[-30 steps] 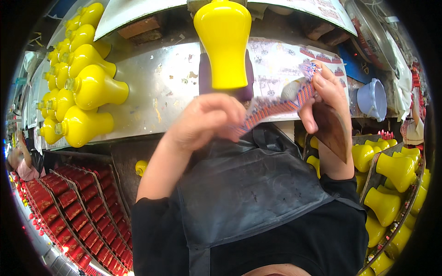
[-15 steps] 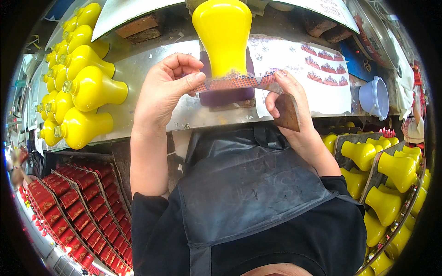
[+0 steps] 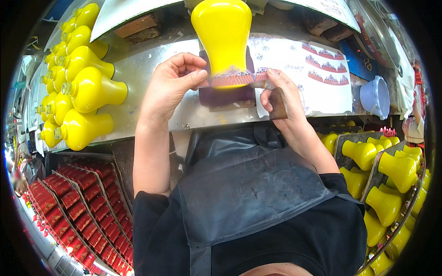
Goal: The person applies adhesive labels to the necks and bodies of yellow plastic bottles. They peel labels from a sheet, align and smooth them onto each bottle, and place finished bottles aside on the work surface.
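your left hand (image 3: 177, 80) and right hand (image 3: 286, 92) pinch the patterned strip (image 3: 232, 79) across the yellow bottle's (image 3: 221, 34) near end, over the bench's (image 3: 138, 69) front edge; the right also grips a brown scraper (image 3: 278, 105). you seem to be aligning; pressing down likely needs even tension.

The person wears a black short-sleeved top (image 3: 294, 239) under a dark, glossy, creased apron (image 3: 253, 198) with flat straps (image 3: 200, 260).
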A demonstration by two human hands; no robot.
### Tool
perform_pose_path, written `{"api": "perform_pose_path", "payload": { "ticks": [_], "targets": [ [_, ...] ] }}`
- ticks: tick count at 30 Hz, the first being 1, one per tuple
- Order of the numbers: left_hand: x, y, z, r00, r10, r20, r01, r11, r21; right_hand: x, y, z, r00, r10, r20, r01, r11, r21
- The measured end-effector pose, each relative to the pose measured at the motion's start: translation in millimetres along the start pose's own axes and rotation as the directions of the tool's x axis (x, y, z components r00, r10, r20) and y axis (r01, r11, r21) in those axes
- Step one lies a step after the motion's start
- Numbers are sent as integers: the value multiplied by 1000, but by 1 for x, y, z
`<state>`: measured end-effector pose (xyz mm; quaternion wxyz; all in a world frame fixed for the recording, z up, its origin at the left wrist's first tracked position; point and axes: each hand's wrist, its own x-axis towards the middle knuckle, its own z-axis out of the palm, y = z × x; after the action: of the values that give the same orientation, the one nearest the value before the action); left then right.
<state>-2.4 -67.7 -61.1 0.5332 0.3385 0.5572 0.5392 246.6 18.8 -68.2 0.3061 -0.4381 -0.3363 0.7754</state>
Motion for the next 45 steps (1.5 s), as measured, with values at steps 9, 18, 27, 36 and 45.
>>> {"api": "perform_pose_path", "payload": {
  "ticks": [9,18,27,36,45],
  "targets": [
    [-5,-6,7,998,65,-13,-62,986,155,17,-7,-29,999,12,-49,-22,977,-212],
    [-5,-39,52,865,432,-255,-296,850,437,-7,19,-18,542,-627,560,737,35,-675],
    [-4,-47,70,841,460,-286,-373,875,309,0,36,-8,461,-668,584,719,-105,-687],
    [-3,-48,67,869,391,-302,-370,920,126,1,37,-9,437,-676,593,717,-136,-683],
    [-2,-51,65,893,358,-273,-329,933,149,1,29,-3,447,-704,553,716,-89,-692]
  ]
}}
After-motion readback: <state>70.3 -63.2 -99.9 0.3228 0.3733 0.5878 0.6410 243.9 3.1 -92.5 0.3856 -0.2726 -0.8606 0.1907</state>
